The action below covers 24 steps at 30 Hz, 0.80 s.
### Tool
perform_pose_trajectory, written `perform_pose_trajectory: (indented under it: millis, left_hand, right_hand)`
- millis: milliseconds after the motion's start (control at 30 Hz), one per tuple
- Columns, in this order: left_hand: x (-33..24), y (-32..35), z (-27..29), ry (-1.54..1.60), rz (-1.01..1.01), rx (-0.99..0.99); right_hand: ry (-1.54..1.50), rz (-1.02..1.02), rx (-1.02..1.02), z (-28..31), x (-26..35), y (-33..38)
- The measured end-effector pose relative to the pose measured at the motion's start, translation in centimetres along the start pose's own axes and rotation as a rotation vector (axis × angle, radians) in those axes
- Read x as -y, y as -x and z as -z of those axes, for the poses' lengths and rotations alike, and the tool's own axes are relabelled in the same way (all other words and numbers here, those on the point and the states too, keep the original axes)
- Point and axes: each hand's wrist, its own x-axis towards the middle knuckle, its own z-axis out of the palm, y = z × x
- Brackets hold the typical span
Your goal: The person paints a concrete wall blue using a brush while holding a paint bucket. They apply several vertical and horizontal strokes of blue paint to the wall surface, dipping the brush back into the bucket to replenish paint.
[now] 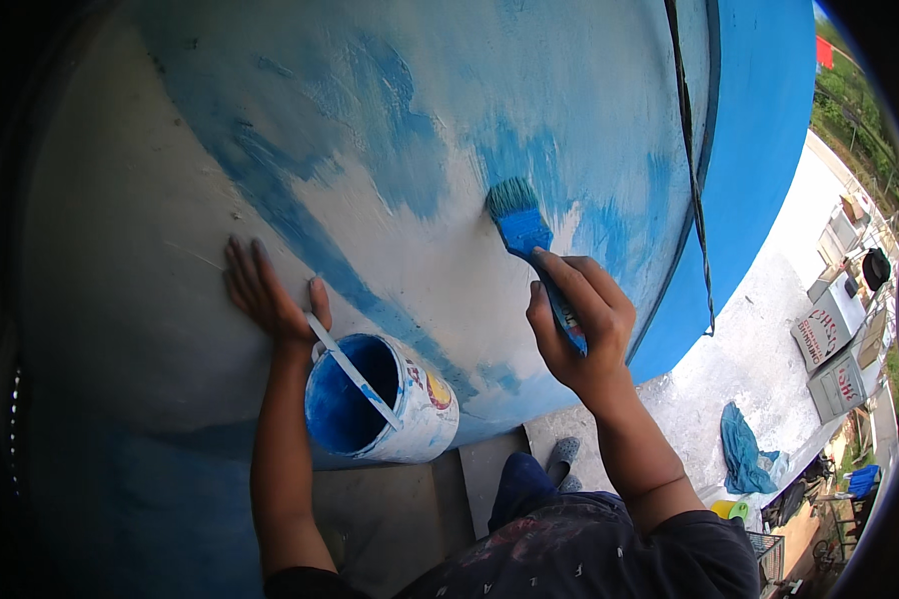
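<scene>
My right hand [591, 324] is closed round the handle of a broad blue paintbrush [521, 230]. The brush's paint-wetted bristles rest against or just off a large curved surface [410, 250], patchy white and streaked with blue. Spread flat on the bare pale part of that surface is my left hand [273, 295], fingers stretched out. A white paint bucket [432, 404], blue inside and smeared outside, hangs by its handle [355, 371] at my left wrist, near the base of the thumb. It tilts so its mouth shows; how much paint it holds I cannot tell.
A dark cable [685, 110] dangles down the right side, before a solid blue curved section [754, 190]. White cartons [821, 334] stand on the pale floor at right. A crumpled blue-green cloth [745, 449] lies nearer. My shoe [563, 457] shows below.
</scene>
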Motion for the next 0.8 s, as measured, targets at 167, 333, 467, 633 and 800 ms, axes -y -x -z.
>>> perform_pose_trajectory:
  millis: [167, 333, 467, 633, 800]
  left_hand:
    - [0.1, 0.1, -0.1, -0.008, -0.018, -0.009]
    - [-0.3, 0.0, -0.2, 0.007, -0.007, -0.007]
    - [0.2, -0.3, -0.2, -0.018, -0.024, -0.029]
    - [-0.1, 0.0, 0.2, 0.006, -0.021, -0.003]
    - [-0.5, -0.8, 0.0, 0.018, -0.041, -0.050]
  right_hand:
    - [-0.081, -0.171, 0.141, 0.9, 1.4, 1.5]
    - [-0.039, 0.132, -0.105, -1.9, 1.1, -2.6]
    - [-0.017, 0.065, -0.023, -2.1, 0.0, 0.8]
    - [-0.108, 0.057, -0.033, -0.8, 2.3, -1.4]
    - [0.008, 0.216, -0.114, -3.7, -0.1, -2.8]
